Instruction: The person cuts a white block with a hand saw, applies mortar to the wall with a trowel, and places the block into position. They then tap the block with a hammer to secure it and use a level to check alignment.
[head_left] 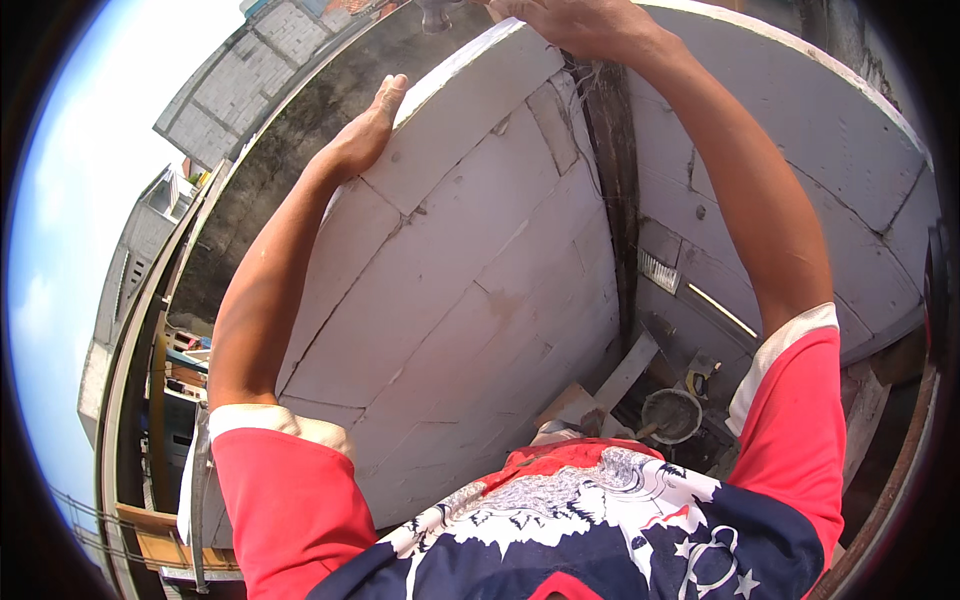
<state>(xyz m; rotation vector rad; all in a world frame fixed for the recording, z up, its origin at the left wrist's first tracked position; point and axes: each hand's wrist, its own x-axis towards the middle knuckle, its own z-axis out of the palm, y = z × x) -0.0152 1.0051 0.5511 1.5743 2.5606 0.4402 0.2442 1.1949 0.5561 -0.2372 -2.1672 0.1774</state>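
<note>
A wall of large white blocks (470, 270) rises in front of me. My left hand (368, 135) lies flat against the left edge of the top white block (480, 110), fingers straight. My right hand (580, 22) rests on the upper right corner of that same block, fingers curled over its top edge. A dark object shows just above the block near the frame's top, too cut off to identify. A dark vertical gap (612, 170) separates this wall from a second white block wall (790, 130) on the right.
Down at floor level sit a grey mortar bucket (672, 414) with a tool in it, loose block pieces (625, 375) and a small yellow-handled tool (698, 378). Grey buildings (245, 85) and open sky lie beyond the wall on the left, with wooden scaffolding (160, 540) below.
</note>
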